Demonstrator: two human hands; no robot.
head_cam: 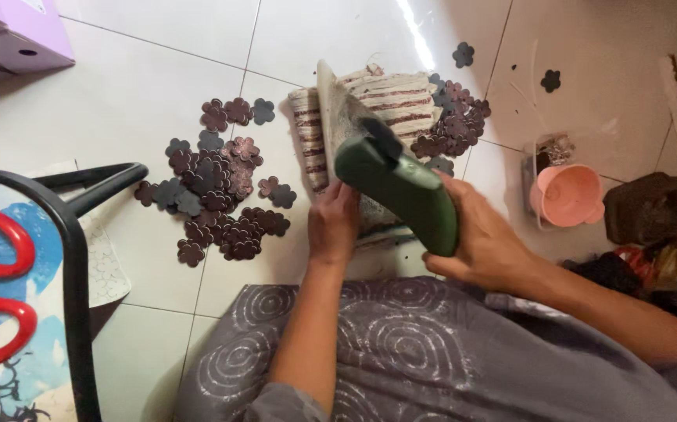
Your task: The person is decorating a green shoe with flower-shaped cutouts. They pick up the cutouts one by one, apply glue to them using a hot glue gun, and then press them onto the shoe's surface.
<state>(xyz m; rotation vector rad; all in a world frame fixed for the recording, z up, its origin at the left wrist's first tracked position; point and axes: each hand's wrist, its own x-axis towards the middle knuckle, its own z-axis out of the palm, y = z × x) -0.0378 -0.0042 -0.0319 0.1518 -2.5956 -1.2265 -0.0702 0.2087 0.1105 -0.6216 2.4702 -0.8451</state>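
Green punch tool [401, 191], bulky and dark-handled, gripped in the right hand [483, 238] and pressed onto a grey sheet [342, 109] held upright over a striped cloth [401, 98]. Left hand [333, 223] pinches the sheet's lower edge (fingers closed on it). Flower-shaped cutouts [213, 195] lie scattered on the white tile floor [143, 86]; pink cup [567, 194] to the right.

lilac cardboard box [6, 35] | top-left corner, on white floor tiles | rectangular, cut off by frame
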